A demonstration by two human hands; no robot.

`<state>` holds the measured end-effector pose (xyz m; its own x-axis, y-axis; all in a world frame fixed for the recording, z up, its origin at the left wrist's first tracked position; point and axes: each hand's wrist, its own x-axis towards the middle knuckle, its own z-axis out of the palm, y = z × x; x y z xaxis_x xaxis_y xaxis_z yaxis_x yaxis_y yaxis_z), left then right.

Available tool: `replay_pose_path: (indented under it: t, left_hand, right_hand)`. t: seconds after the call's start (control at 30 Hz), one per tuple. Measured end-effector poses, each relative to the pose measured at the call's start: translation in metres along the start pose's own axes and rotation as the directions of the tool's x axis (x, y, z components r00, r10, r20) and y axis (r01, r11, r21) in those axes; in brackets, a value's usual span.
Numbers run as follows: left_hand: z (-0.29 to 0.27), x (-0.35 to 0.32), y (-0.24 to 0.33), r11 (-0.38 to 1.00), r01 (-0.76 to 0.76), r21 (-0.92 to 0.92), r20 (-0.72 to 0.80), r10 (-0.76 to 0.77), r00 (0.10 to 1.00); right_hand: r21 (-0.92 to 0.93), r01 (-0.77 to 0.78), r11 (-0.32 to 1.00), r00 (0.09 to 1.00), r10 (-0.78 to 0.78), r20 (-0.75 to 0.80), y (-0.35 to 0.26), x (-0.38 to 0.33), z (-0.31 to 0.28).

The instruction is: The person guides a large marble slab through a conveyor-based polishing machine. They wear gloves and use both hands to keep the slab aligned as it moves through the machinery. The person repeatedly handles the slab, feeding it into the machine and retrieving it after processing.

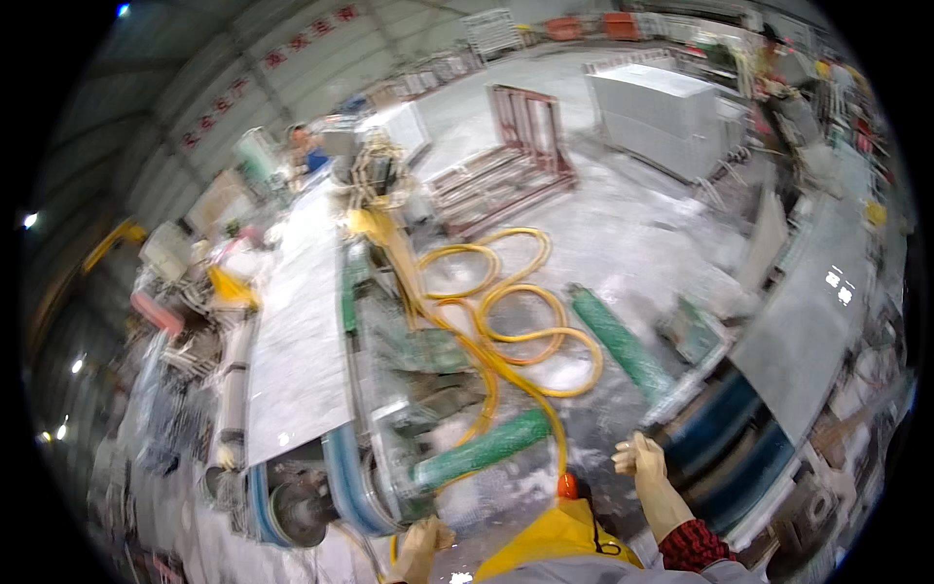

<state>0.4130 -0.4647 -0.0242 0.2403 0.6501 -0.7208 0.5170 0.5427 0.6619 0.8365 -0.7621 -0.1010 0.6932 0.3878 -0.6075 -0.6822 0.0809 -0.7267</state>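
Note:
My right hand [640, 459] is raised in front of me on a bare forearm with a red plaid sleeve. Its fingers are curled and nothing shows in them. It hovers over the wet floor, next to a blue-edged roller frame [725, 438]. My left hand [425, 547] hangs low at the bottom edge, blurred, close to a green roller [486, 450]. A yellow hose [506, 326] lies coiled on the floor ahead, and its orange end [566, 485] reaches my yellow apron [555, 540].
A long pale stone slab [297, 331] lies on a machine bed at the left, with a round wheel [297, 506] at its near end. A grey slab [812, 311] rests at the right. A second green roller [623, 346], a red metal rack [516, 156] and white stone blocks [662, 112] stand farther off. A person [306, 146] is at the far left.

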Motion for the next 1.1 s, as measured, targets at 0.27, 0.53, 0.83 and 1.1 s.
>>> replay_pose_path:
  t: [0.27,0.53,0.83,1.1]
  left_hand:
    - [-0.034,-0.089,-0.158,0.946,0.167,-0.279,-0.184,-0.223,0.957]
    - [-0.084,-0.090,-0.190,0.935,0.065,-0.348,-0.176,-0.133,0.975]
    - [-0.240,-0.061,-0.209,0.902,-0.078,-0.426,-0.233,-0.026,0.972]
    - [-0.354,-0.059,-0.226,0.883,-0.120,-0.454,-0.365,-0.062,0.929]
  right_hand:
    - [-0.197,-0.284,0.939,0.713,0.344,0.611,0.093,-0.020,0.104]
    - [-0.499,-0.100,0.860,0.672,0.429,0.604,0.148,-0.084,0.231]
    - [-0.580,-0.201,0.790,-0.089,0.575,0.814,0.267,-0.140,0.374]
    - [-0.522,0.748,0.411,0.450,0.264,0.853,0.271,-0.254,0.512]
